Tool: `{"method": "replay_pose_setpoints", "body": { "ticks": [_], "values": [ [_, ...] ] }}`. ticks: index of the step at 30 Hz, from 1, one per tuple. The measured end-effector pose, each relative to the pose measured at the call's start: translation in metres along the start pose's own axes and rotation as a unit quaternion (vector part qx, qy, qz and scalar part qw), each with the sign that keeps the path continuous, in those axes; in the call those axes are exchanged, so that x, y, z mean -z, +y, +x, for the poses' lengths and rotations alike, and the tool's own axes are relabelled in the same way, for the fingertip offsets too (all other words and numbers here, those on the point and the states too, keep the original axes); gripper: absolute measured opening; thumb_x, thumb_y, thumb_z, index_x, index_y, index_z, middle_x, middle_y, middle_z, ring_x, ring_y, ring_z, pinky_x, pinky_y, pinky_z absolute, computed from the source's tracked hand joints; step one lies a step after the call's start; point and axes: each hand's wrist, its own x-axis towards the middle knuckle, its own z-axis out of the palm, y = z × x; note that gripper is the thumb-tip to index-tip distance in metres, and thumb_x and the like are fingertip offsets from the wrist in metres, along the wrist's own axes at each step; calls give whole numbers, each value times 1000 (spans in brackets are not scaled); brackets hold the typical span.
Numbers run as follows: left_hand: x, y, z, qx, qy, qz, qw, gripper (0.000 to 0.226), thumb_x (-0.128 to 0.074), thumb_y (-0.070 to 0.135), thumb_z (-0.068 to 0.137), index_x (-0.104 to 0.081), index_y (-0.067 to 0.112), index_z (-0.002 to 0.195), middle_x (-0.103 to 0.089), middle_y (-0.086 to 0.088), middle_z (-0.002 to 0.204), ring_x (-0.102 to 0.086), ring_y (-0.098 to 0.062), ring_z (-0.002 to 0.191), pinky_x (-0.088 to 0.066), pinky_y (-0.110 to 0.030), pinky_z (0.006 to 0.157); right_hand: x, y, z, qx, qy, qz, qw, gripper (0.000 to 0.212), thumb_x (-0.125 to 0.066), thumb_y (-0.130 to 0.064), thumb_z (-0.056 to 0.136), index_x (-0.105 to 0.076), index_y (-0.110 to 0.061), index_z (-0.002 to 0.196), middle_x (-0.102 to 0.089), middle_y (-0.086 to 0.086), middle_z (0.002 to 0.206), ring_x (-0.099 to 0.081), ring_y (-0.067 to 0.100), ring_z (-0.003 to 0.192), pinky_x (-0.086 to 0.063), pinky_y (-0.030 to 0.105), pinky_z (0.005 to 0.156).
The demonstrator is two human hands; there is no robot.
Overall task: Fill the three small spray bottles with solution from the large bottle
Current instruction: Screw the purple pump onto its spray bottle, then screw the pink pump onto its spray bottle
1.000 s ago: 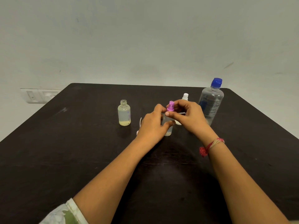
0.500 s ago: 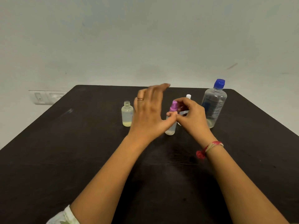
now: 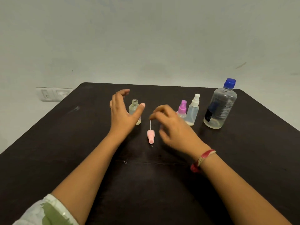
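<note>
The purple-capped bottle (image 3: 182, 109), just released, is being left standing; the empty hands (left hand (image 3: 123, 116) spread, right hand (image 3: 173, 127) loosely curled) are being moved to the uncapped bottle (image 3: 134, 105) and pink sprayer (image 3: 151, 136), presumably for capping.

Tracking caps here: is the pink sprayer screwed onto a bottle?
No, the pink sprayer lies loose on the table, near the uncapped bottle.

Part of the uncapped bottle (image 3: 134, 108) is covered by the left hand (image 3: 123, 117). The base of the purple-capped bottle (image 3: 182, 109) is hidden behind the right hand (image 3: 177, 130), whose blurred fingertips seem just clear of the pink sprayer (image 3: 151, 135) tube. The print on the large bottle (image 3: 222, 108) cannot be read.
</note>
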Motion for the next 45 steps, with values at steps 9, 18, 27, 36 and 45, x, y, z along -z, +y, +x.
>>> {"method": "replay_pose_setpoints", "body": {
  "ticks": [9,18,27,36,45],
  "values": [
    [-10,-17,1,87,-49,-22,995,62,-74,36,80,-46,16,131,-46,-1,132,-46,-14,123,-41,-42,104,-19,-3,2,58,-174,-164,969,40,-51,-9,91,-53,-25,127,-45,2,137,-50,24,116,-46,36,90],
    [-11,-18,-1,94,-83,-37,991,52,-71,35,84,-48,17,128,-57,0,123,-56,-18,113,-47,-35,97,-4,2,-1,65,133,-55,987,26,-69,-4,81,-67,-10,106,-62,7,112,-61,21,100,-53,29,76],
    [-6,-10,0,124,-116,-59,984,44,-79,35,76,-59,18,112,-63,5,107,-61,-10,95,-47,-16,76,11,-1,-2,-28,339,75,937,26,-68,-13,86,-64,-2,109,-64,6,100,-54,0,91,-42,4,81],
    [-9,13,-15,61,-231,-97,966,35,-87,29,66,-66,24,94,-71,6,91,-68,-6,84,-55,-20,80,16,0,0,-74,369,142,915,29,-64,-20,90,-58,-6,115,-61,-2,100,-61,7,88,-55,32,71],
    [-9,18,-16,45,-260,-103,959,38,-88,29,64,-65,22,94,-70,6,91,-68,-9,86,-56,-26,82,16,0,2,-74,341,147,925,26,-65,-20,90,-60,-8,112,-61,-3,97,-61,9,85,-55,28,71]
  ]
}}
